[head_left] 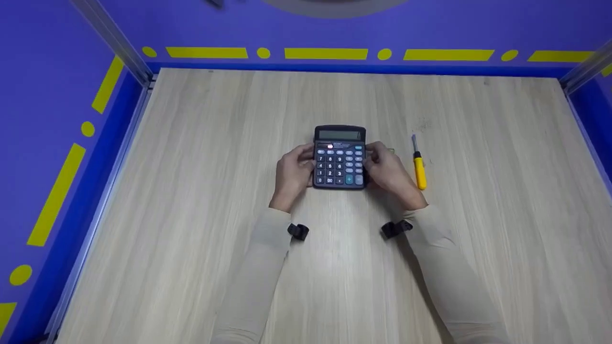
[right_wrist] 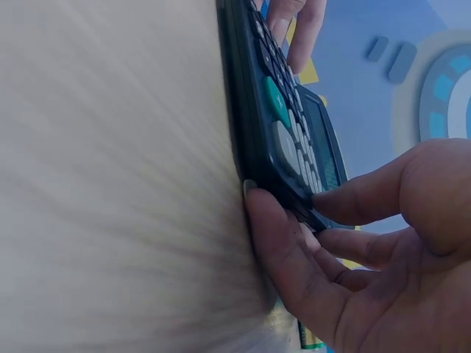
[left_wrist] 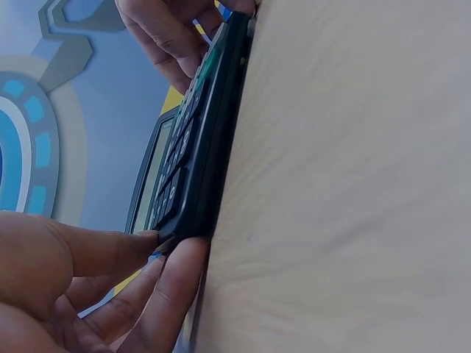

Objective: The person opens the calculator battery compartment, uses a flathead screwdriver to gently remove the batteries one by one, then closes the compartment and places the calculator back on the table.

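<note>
A black desk calculator [head_left: 340,165] lies face up between my two hands, its screen toward the far side. My left hand [head_left: 292,174] grips its left edge, with the thumb [left_wrist: 110,250] on the upper rim and a finger [left_wrist: 176,283] low at the side. On the opposite edge, my right hand [head_left: 388,171] pinches it, the thumb [right_wrist: 360,197] near the keys and a fingertip [right_wrist: 265,209] by the bottom edge. The calculator's underside is hidden.
A screwdriver with a yellow handle [head_left: 420,173] lies right of my right hand. A small green and gold item [right_wrist: 310,338] peeks out behind that hand, mostly hidden. Blue panels [head_left: 334,33] bound the wooden table [head_left: 191,191] at the back and sides.
</note>
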Tool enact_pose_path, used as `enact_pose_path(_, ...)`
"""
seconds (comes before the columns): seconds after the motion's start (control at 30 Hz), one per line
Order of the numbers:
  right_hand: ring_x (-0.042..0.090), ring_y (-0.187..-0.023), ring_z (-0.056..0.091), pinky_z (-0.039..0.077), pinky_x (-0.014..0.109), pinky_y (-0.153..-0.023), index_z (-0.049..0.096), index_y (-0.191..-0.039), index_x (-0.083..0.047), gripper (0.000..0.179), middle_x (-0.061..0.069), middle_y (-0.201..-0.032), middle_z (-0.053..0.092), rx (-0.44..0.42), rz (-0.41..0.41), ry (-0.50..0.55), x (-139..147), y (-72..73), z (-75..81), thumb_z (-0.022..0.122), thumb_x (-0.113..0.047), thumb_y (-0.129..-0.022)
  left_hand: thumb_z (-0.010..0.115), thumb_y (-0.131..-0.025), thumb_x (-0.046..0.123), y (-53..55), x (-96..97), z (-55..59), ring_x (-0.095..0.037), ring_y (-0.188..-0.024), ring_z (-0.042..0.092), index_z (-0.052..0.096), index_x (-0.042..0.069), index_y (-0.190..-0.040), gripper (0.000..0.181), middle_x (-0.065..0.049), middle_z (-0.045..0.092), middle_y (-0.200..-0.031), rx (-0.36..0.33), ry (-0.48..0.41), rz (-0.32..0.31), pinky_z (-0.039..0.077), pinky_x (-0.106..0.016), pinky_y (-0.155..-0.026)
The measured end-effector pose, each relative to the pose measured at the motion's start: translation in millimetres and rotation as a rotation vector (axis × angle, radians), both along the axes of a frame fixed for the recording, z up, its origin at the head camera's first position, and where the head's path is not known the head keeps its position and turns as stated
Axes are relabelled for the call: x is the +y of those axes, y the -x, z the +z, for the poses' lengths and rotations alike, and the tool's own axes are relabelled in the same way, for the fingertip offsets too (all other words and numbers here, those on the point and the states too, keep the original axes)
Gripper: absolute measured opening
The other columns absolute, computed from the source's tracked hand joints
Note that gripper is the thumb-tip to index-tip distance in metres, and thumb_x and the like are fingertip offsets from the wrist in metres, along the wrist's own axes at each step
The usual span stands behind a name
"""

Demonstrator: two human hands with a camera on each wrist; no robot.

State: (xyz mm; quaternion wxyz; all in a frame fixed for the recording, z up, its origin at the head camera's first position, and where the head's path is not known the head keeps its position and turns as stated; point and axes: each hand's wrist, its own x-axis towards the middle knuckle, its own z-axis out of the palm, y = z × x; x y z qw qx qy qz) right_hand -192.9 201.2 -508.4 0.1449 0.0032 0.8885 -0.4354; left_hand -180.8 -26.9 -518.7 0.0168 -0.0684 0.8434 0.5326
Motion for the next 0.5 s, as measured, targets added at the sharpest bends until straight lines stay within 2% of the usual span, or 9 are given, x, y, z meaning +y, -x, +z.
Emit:
enact_pose_path(0.13, 0.029, -0.091, 0.062, 0.058, 0.034, -0.067, 0.046, -0.152, 0.002, 0.043, 0.021, -0.118, 0.06, -0.006, -0.011, 0.011, -0.1, -2.4, -4.5, 0.048, -0.007, -0.11, 0.072, -0.099, 0.001, -0.5, -0.2, -4.6, -0.013, -0.081, 0.074, 0.069, 0.011, -0.142, 0.044, -0.006, 0.076, -0.122, -0.006, 0.016, -0.012, 0.059, -0.026, -0.064)
enact_pose_path(0.2, 0.029, -0.089, 0.062, 0.058, 0.034, -0.067, 0.046, -0.152, 0.001, 0.043, 0.02, -0.118, 0.06, -0.008, -0.016, 0.017, -0.5, -2.3, -6.5, 0.049, -0.008, -0.11, 0.071, -0.099, 0.001, -0.2, -0.1, -6.2, -0.015, -0.074, 0.073, 0.068, 0.01, -0.143, 0.044, -0.007, 0.075, -0.123, -0.013, 0.008, -0.016, 0.06, -0.029, -0.057)
enact_pose_path(0.23, 0.028, -0.088, 0.062, 0.058, 0.033, -0.067, 0.047, -0.152, 0.002, 0.043, 0.02, -0.117, 0.06, -0.01, -0.018, 0.021, -1.4, -3.0, -7.8, 0.049, -0.007, -0.11, 0.071, -0.099, 0.002, -1.0, -0.5, -7.0, -0.017, -0.075, 0.073, 0.067, 0.01, -0.143, 0.045, -0.008, 0.075, -0.123, -0.016, 0.009, -0.017, 0.06, -0.031, -0.058)
enact_pose_path(0.37, 0.028, -0.092, 0.062, 0.059, 0.035, -0.072, 0.045, -0.154, 0.002, 0.047, 0.02, -0.12, 0.059, -0.036, -0.034, 0.025, -6.6, -7.0, -10.6, 0.051, -0.007, -0.109, 0.073, -0.099, 0.013, -6.3, -1.9, -8.7, -0.02, -0.1, 0.073, 0.063, 0.009, -0.147, 0.049, -0.009, 0.073, -0.128, -0.026, 0.073, -0.025, 0.059, -0.036, -0.086)
enact_pose_path(0.43, 0.029, -0.1, 0.063, 0.059, 0.038, -0.08, 0.043, -0.157, 0.002, 0.051, 0.021, -0.126, 0.06, -0.03, -0.04, 0.01, -9.4, -10.2, -10.3, 0.053, -0.008, -0.108, 0.075, -0.098, 0.021, -9.9, -2.9, -9.1, -0.024, -0.111, 0.069, 0.059, 0.008, -0.151, 0.057, -0.01, 0.071, -0.131, -0.019, 0.142, -0.053, 0.054, -0.04, -0.096)
enact_pose_path(0.5, 0.032, -0.11, 0.063, 0.059, 0.042, -0.09, 0.04, -0.159, 0.002, 0.055, 0.023, -0.133, 0.059, 0.014, -0.041, -0.01, -11.4, -14.2, -8.7, 0.056, -0.01, -0.109, 0.077, -0.097, 0.03, -13.8, -4.0, -8.4, -0.027, -0.123, 0.064, 0.055, 0.008, -0.155, 0.066, -0.012, 0.067, -0.139, 0.006, 0.212, -0.088, 0.05, -0.044, -0.104)
